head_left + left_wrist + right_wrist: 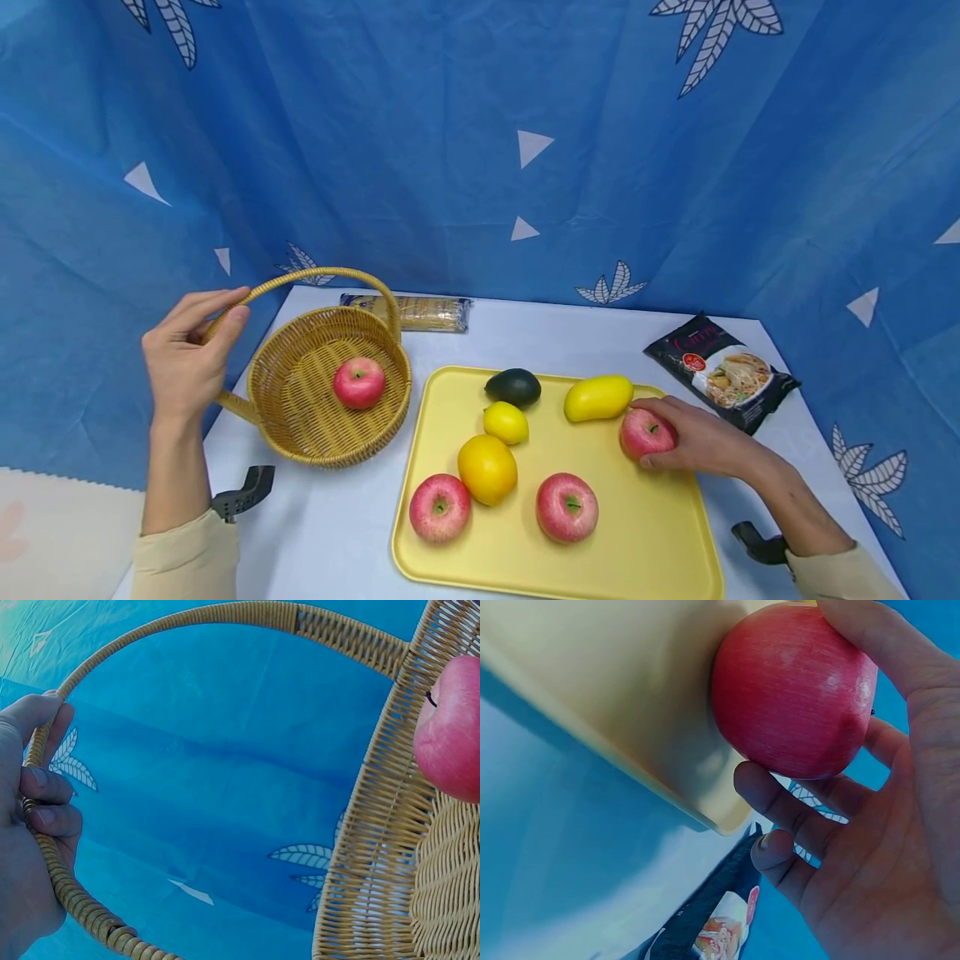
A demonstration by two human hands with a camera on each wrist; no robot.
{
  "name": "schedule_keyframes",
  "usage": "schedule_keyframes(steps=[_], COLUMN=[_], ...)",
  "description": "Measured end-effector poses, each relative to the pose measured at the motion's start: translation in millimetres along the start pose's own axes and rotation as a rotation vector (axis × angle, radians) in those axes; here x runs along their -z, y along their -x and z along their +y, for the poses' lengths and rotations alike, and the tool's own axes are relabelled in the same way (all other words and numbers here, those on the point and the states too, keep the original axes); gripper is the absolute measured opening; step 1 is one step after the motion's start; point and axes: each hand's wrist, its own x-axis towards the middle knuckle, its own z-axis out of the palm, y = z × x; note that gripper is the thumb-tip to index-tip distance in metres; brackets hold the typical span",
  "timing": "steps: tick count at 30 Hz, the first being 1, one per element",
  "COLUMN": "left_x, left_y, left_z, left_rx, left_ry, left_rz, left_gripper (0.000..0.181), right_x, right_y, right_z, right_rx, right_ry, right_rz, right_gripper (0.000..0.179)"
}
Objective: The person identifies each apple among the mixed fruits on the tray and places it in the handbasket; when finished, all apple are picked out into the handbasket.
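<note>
My left hand [187, 350] grips the arched handle [330, 272] of a round wicker basket [262, 375] at the left; in the left wrist view the fingers wrap round the handle [82, 900]. One red apple [359, 383] lies inside the basket. Over the right side of a yellow tray [637, 533], my right hand [701, 437] holds another red apple [645, 434] between thumb and fingers, as the right wrist view shows with the apple [795, 690] close to the tray's surface.
On the tray lie two more apples [440, 508], an orange [487, 470], a lemon [506, 423], a dark green avocado [513, 387] and a yellow mango [598, 397]. A noodle packet [720, 371] lies behind the tray at right, a pasta pack [431, 313] behind the basket. Blue cloth surrounds the table.
</note>
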Motion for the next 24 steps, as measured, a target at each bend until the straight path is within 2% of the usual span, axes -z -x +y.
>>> schedule_keyframes(steps=[12, 18, 24], left_x=[0.4, -0.4, -1.6], left_y=[0.1, 0.3, -0.6], left_z=[-0.2, 1.9, 5.4], left_rx=[0.014, 0.014, -0.017], left_ry=[-0.036, -0.023, 0.015], left_rz=[0.002, 0.005, 0.01], left_gripper=[0.022, 0.021, 0.021], right_x=[3, 4, 5], right_y=[4.4, 5.1, 5.8], right_z=[-6, -12, -23], right_rx=[0.032, 0.075, 0.124], right_ry=[0.013, 0.023, 0.031], right_rz=[0.024, 0.044, 0.063], right_gripper=[0.085, 0.081, 0.079])
